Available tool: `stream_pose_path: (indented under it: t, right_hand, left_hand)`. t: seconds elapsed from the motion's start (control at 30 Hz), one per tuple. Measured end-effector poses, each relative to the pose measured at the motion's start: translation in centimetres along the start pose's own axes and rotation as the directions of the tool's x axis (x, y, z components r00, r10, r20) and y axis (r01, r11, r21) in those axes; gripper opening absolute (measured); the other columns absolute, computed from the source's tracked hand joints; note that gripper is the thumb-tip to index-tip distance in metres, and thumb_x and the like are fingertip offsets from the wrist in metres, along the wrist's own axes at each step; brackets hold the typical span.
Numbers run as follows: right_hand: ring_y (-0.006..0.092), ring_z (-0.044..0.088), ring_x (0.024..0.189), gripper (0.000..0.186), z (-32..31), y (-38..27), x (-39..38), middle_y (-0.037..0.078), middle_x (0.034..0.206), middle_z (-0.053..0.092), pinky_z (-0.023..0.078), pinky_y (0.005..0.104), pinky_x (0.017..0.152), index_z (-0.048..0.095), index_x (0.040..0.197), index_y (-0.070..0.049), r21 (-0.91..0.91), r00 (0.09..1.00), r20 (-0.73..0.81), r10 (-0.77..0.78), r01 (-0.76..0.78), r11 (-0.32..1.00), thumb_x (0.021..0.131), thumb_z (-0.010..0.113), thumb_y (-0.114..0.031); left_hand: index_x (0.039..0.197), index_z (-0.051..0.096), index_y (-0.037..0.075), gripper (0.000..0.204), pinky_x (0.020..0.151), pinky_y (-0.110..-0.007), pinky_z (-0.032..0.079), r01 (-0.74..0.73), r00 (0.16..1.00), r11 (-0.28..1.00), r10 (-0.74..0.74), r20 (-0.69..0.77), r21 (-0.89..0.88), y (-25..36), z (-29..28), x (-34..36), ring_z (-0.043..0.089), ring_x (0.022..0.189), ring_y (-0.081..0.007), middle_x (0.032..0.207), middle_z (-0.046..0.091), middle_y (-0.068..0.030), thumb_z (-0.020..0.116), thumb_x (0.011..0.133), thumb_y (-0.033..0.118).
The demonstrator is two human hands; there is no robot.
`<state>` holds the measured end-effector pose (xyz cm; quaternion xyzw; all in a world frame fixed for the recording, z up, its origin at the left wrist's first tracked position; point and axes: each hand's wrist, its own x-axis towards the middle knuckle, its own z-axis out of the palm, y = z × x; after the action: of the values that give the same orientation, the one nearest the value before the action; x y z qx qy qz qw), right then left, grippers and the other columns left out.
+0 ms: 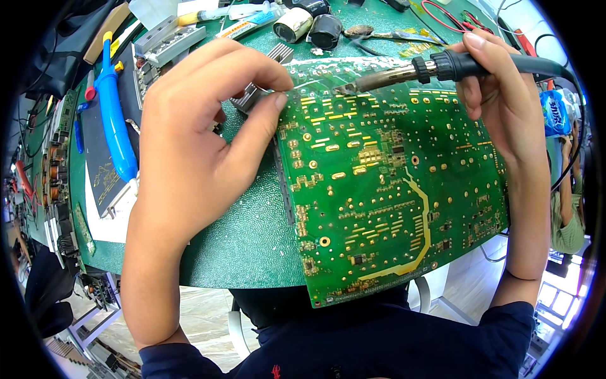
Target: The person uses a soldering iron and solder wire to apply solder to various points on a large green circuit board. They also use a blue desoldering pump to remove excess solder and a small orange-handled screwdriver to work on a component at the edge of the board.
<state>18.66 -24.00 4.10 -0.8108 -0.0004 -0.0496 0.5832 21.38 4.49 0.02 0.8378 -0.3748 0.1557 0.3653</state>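
A large green circuit board (379, 208) lies tilted, its near edge overhanging the table. My right hand (505, 88) is wrapped round the black handle of a soldering iron (391, 77). The iron points left, and its tip is at the board's far part, near a row of bare metal pads. At the board's far left corner, my left hand (196, 120) has its thumb and index finger pinched together. A thin pale line runs from near these fingertips over the board; I cannot tell what they hold. Ribbed metal heat sinks (278, 54) lie behind these fingers.
A blue desoldering pump (115, 120) lies left of my left hand on the green table mat (243, 252). Syringes (249, 24), dark cylindrical capacitors (325, 30) and wires sit at the back. A blue packet (554, 114) and another person's arm (566, 170) are at the right.
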Motion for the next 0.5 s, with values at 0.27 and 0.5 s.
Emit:
stream_pose_path:
  t: [0.27,0.5]
  right_hand:
    - [0.0068,0.043,0.046,0.032,0.29,-0.13,-0.08,0.001,0.055,0.047,0.033,0.0204,0.043,0.062,0.096,0.003,0.007,1.0,-0.005,-0.001,0.001,1.0,0.093,0.054,-0.028]
    - [0.0068,0.043,0.046,0.033,0.14,-0.28,0.0,0.002,0.055,0.047,0.033,0.0201,0.043,0.063,0.095,0.004,-0.04,0.998,0.037,-0.05,0.052,0.998,0.094,0.051,-0.028]
  left_hand:
    - [0.085,0.064,0.003,0.007,0.055,-0.021,0.038,0.053,0.998,0.999,-0.053,-0.02,-0.005,-0.16,-0.11,-0.11,0.055,0.074,-0.0092,0.084,0.062,-0.002,0.064,0.078,0.0]
    - [0.085,0.066,0.003,0.009,0.057,-0.022,0.039,-0.046,0.998,0.999,0.047,0.03,-0.028,-0.1,0.09,0.0,0.055,0.072,-0.0101,0.084,0.062,-0.0032,0.065,0.077,-0.001]
